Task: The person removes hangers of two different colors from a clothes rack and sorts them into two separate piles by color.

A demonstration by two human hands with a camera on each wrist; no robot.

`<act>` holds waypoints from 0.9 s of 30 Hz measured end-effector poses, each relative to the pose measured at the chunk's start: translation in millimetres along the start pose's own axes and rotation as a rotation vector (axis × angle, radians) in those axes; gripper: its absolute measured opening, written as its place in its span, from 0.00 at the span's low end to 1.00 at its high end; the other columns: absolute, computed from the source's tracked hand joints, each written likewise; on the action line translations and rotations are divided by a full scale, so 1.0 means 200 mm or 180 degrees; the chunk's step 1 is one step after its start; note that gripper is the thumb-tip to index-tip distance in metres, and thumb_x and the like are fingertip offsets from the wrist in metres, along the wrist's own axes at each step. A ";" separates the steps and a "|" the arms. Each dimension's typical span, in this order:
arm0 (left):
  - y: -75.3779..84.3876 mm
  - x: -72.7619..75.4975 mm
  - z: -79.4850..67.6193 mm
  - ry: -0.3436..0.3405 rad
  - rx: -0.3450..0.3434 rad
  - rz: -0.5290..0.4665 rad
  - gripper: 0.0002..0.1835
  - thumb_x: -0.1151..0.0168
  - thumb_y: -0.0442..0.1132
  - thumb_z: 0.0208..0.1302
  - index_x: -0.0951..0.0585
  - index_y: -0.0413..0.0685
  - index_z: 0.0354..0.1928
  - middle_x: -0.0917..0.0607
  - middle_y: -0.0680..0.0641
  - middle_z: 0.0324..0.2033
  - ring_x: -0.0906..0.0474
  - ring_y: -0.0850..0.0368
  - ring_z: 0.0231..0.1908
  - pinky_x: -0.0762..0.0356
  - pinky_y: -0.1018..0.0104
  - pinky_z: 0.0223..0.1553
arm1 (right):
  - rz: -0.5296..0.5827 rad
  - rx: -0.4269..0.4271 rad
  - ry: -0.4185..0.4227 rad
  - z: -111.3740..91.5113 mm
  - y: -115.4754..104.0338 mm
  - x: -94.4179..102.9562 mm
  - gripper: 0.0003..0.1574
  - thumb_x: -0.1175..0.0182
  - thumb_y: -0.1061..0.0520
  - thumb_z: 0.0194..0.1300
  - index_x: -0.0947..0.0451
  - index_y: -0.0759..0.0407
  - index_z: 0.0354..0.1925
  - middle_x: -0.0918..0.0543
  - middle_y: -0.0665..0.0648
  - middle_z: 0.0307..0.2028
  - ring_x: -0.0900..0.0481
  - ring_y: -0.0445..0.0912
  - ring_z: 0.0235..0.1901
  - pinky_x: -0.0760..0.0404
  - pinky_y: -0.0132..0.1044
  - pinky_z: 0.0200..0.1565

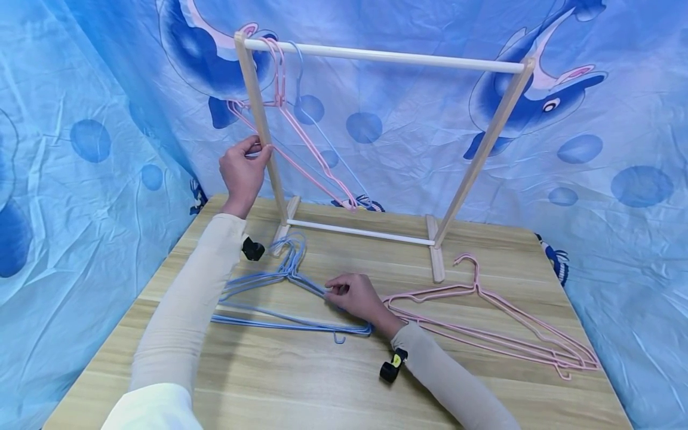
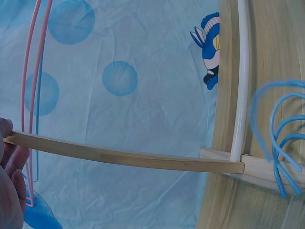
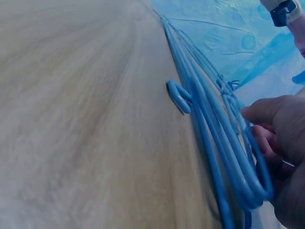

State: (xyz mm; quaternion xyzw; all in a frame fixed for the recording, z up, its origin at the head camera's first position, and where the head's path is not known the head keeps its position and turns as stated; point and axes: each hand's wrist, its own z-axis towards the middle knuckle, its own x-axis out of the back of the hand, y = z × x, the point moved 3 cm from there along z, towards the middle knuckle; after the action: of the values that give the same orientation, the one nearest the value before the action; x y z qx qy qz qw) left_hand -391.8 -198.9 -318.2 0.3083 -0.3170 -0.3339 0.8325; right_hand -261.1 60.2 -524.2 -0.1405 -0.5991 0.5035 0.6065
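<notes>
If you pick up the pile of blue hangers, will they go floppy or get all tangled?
The blue hangers probably won't flop: their bars look straight and firm. They're likely light, since they're just slim rods with open middles. They may snag each other, because they overlap in a bunch.

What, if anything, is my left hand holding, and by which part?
Your left hand grips the rack by its left wooden upright, around mid-height.

The head camera looks forward and down on the whole rack point(image 1: 384, 55). The left wrist view, turned sideways, is nearer; the right wrist view looks low along the table point(image 3: 95, 143). Both wrist views share blue hangers point(image 3: 205, 105) at frame right.
</notes>
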 end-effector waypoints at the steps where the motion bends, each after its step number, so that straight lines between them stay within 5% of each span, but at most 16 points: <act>1: 0.00 0.00 0.00 0.0005 -0.0008 -0.0002 0.19 0.33 0.52 0.69 0.13 0.53 0.57 0.09 0.48 0.46 0.10 0.55 0.42 0.14 0.63 0.45 | 0.0033 -0.0006 -0.0006 0.00 0.00 0.01 0.11 0.28 0.56 0.64 0.10 0.58 0.44 0.13 0.46 0.30 0.19 0.35 0.28 0.17 0.29 0.33; 11: 0.00 0.00 0.00 0.0038 -0.0016 -0.0028 0.19 0.32 0.51 0.69 0.13 0.53 0.57 0.09 0.48 0.45 0.10 0.55 0.41 0.14 0.64 0.44 | 0.0434 -0.0039 0.0210 -0.07 -0.03 0.24 0.15 0.31 0.55 0.68 0.12 0.62 0.50 0.10 0.53 0.39 0.15 0.41 0.33 0.15 0.34 0.37; 27: 0.01 0.00 -0.01 0.0015 -0.0013 -0.0021 0.20 0.32 0.50 0.69 0.14 0.51 0.59 0.09 0.47 0.46 0.10 0.53 0.42 0.14 0.61 0.47 | 0.0231 -0.0079 0.0638 -0.12 -0.12 0.73 0.20 0.34 0.55 0.71 0.16 0.60 0.58 0.11 0.59 0.48 0.14 0.50 0.45 0.15 0.35 0.46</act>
State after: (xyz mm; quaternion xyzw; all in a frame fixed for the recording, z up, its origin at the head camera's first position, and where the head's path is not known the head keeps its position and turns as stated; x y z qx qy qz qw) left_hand -390.0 -198.2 -317.4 0.3084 -0.3133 -0.3366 0.8327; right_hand -262.7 173.5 -426.6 -0.2193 -0.5361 0.5011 0.6430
